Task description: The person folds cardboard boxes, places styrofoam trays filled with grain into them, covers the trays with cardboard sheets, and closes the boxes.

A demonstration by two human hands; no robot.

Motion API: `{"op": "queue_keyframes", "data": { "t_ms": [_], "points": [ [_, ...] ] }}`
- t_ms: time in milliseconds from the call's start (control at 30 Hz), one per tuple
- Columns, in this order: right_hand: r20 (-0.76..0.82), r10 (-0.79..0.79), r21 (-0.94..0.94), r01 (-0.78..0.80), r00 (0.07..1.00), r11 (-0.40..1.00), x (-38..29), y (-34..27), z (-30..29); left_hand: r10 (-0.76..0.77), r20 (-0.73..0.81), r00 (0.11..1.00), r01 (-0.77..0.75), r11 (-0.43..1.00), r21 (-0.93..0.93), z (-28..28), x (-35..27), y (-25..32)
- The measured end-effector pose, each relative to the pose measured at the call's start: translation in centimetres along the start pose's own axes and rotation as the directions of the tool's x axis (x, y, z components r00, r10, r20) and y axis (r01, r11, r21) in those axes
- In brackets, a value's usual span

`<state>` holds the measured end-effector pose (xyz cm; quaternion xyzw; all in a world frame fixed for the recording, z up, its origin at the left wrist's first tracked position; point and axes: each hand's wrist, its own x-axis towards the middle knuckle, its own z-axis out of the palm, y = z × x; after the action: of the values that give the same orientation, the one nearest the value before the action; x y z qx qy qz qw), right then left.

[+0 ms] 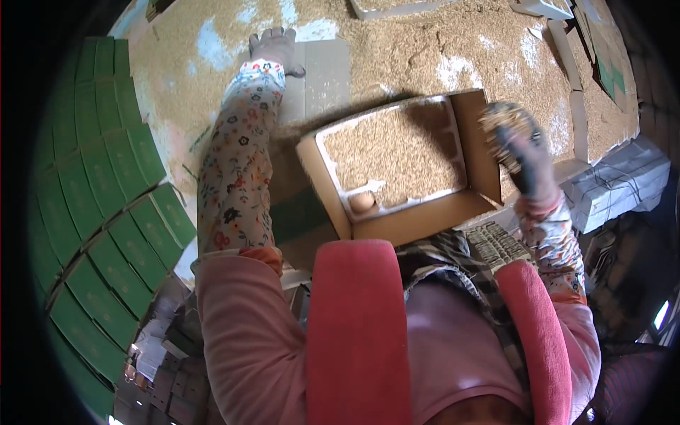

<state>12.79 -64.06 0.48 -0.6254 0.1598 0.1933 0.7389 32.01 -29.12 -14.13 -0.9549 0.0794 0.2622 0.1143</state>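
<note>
In front of me an open cardboard box [479,146] holds a white tray [456,139] filled with straw-coloured husks [396,151]. One brown egg [362,202] shows at the tray's near left corner. My right hand [512,146], in a dark glove, is just right of the box and holds a heap of loose husks [510,123]; it is blurred. Beyond the box, at the upper left, my gloved left hand [272,49] rests palm down with its fingers apart, at the edge of a flat grey cardboard sheet [324,74].
Husks lie over the table [451,69]. Stacked green cartons [101,223] stand on the left. White trays [393,8] are at the far edge. A tied bundle of pale cartons [619,180] sits at the right, and a stack of pulp egg trays [494,244] near the box.
</note>
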Motion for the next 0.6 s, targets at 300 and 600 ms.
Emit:
{"op": "queue_keyframes", "data": {
  "t_ms": [300, 600],
  "points": [
    [0.37, 0.066, -0.632, 0.198, 0.927, 0.749, -3.0, 5.2, 6.8, -0.111, -0.488, 0.866, -0.044, 0.955, -0.295, -4.9, -18.3, -3.7],
    [0.222, -0.867, -0.714, 0.68, 0.446, 0.167, -6.6, -0.2, 2.4, 0.609, -0.414, 0.676, -0.655, 0.755, 0.041, 2.2, -31.5, 16.5]
  ]
}}
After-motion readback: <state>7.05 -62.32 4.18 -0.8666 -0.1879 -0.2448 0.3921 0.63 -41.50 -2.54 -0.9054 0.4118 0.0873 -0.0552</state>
